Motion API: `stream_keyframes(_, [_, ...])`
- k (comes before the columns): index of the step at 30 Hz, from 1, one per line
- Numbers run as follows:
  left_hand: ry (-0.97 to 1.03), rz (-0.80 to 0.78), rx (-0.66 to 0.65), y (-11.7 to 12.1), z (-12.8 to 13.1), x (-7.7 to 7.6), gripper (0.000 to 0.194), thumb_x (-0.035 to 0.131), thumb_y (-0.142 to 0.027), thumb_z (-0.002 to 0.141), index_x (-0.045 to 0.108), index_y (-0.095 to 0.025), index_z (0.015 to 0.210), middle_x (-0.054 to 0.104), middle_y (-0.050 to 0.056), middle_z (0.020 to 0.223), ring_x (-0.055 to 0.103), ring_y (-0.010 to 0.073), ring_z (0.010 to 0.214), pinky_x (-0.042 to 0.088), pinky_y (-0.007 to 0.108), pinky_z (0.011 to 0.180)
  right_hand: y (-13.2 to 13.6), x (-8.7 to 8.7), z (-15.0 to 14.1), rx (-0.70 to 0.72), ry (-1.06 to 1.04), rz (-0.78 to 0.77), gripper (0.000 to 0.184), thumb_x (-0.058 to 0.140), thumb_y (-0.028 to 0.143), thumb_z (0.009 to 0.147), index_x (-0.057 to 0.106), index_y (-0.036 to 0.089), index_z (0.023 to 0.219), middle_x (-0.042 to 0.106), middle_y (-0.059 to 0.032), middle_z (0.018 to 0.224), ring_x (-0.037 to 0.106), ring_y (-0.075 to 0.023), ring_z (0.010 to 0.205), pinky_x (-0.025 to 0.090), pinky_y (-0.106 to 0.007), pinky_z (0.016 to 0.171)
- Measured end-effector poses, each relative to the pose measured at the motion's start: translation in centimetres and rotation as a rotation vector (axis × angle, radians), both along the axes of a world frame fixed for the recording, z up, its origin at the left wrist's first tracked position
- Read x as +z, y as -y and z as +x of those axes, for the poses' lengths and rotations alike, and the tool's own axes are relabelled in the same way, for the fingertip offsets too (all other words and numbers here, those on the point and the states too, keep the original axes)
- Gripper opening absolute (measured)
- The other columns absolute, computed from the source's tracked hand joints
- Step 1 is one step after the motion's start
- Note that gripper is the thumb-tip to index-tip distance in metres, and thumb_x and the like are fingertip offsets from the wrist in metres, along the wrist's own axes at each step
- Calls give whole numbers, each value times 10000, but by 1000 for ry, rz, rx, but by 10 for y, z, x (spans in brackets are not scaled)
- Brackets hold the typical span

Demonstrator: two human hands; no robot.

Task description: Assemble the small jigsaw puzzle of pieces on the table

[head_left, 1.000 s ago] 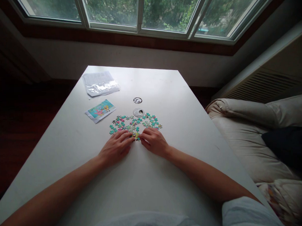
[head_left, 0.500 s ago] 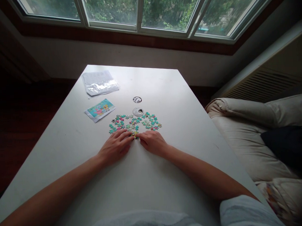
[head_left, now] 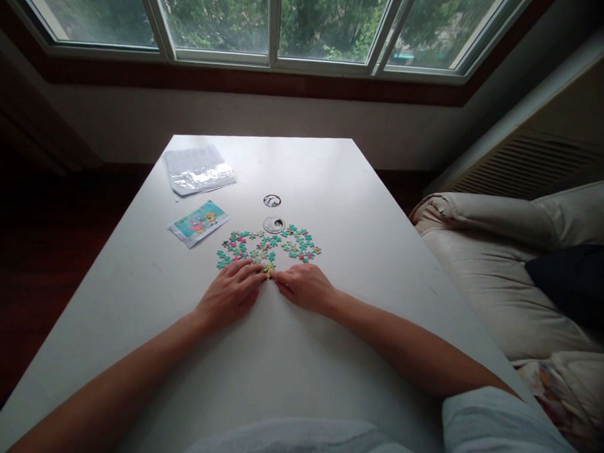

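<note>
A small cluster of yellow jigsaw puzzle pieces lies on the white table between my hands, partly covered by fingertips. My left hand rests on the table, its fingers together and their tips on the left side of the cluster. From the other side, my right hand has its fingers curled in, with the index finger and thumb tips at the cluster's right edge. Just beyond both hands spread many loose jigsaw puzzle pieces, mostly teal and pale green with some pink ones.
A colourful picture card lies left of the loose pieces. Behind it is a clear plastic bag with papers. Two round metal-rimmed fittings sit in the tabletop. A beige sofa stands to the right, below a window.
My right hand has shifted slightly left and its fingers have curled in more, covering more of the yellow pieces. The left hand stays nearly still. The view has shifted slightly.
</note>
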State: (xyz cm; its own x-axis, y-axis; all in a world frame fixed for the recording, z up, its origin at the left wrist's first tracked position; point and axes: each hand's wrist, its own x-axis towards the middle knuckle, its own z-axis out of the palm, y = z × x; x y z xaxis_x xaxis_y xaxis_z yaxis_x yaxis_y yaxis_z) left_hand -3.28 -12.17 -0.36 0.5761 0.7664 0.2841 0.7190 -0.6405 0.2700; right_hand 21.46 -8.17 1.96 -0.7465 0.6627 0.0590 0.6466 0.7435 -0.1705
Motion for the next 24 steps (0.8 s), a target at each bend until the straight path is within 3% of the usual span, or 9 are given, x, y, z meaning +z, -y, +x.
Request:
stream_keyframes(4, [-18,-3,0,0,0,1,412,519,-202,972,587,-271,1372,585,44,1439,447,283,1396,400,517,1171,-4,-7,5,82,-86,25,251,508,293,994,712,261,1137,769,-33,856,654,-164,793,391,-262,724])
stream_keyframes(16, [-28,-1,-12,-1,-1,1,406,517,-201,970,592,-263,1364,572,48,1454,446,284,1393,389,521,1179,-1,-7,3,125,-83,55,220,516,260,979,709,222,1076,751,-45,835,647,-171,789,388,-287,743])
stream_keyframes(24, [-8,-14,-13,-1,-1,-1,399,515,-202,972,598,-278,1355,574,30,1457,447,275,1400,385,508,1189,1,-3,1,82,-56,-18,232,508,263,978,708,232,1091,763,-26,878,654,-165,789,376,-287,722])
